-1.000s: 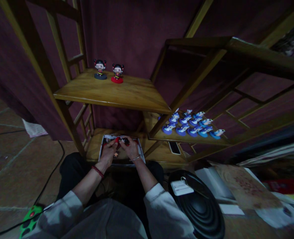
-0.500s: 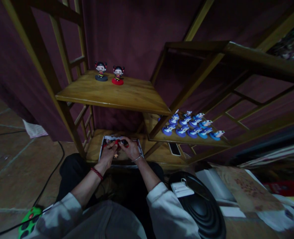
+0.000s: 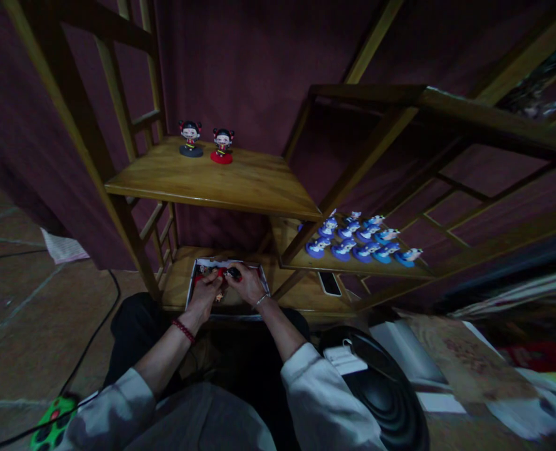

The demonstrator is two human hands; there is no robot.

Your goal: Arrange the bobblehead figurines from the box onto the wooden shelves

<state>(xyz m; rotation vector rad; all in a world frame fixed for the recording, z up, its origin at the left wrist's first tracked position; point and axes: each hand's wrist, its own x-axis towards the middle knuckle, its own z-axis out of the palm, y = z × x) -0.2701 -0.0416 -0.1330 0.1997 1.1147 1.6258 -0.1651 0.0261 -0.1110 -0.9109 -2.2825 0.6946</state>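
Note:
Over an open white-edged box (image 3: pixel 264 280) on the low shelf, both my hands meet around one small figurine (image 3: pixel 233 272) with a black head and red parts. My right hand (image 3: pixel 247 285) is closed on its dark head. The fingers of my left hand (image 3: pixel 205 292) are closed at its red part, which they partly cover. Just below the hands shows a small orange-brown piece (image 3: pixel 219 297). More dark and red pieces lie in the box, mostly hidden by my hands. Two finished-looking figurines stand on the shelf above, one on a grey base (image 3: pixel 191 151), one on a red base (image 3: pixel 222 158).
Several purple and blue figurines (image 3: pixel 343 249) stand in rows on the right-hand shelf (image 3: pixel 301 255). Under it lies a phone (image 3: pixel 329 284). A black ridged round object (image 3: pixel 385 401) sits by my right knee. A green power strip (image 3: pixel 52 423) and cables lie on the floor at left.
The view has shifted slightly. My right hand has tilted a little over the figurine, and both hands stay together above the box.

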